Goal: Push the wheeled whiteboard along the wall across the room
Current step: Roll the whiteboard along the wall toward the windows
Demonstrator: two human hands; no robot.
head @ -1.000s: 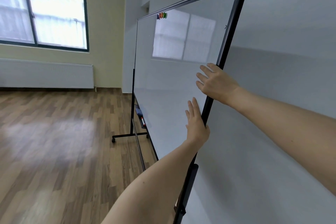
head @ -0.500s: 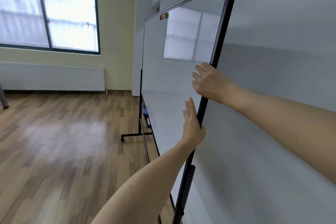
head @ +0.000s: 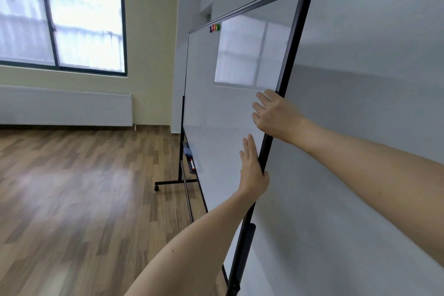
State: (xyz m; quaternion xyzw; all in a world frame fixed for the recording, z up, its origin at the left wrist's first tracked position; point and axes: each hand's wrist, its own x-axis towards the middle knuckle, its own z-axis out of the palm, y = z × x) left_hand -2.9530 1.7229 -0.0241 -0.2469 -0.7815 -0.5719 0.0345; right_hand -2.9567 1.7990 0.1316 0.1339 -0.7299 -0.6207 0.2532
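The wheeled whiteboard (head: 223, 113) stands close along the grey wall (head: 360, 127) on my right, white face in a black frame, on a black stand with a caster at the far foot (head: 156, 187). My right hand (head: 276, 115) wraps the near vertical frame edge, fingers on the board face. Just below it, my left hand (head: 252, 168) grips the same edge, palm flat on the face and thumb round the frame.
Coloured magnets (head: 214, 28) sit at the board's top. The marker tray (head: 191, 160) holds an eraser and a red marker. Wooden floor (head: 84, 199) spreads to the left. A window (head: 60, 19) and radiator (head: 64, 108) line the far wall.
The view has swung left and the board's near edge sits lower in frame. Both hands keep their hold on the frame edge, and the far wall looks closer.
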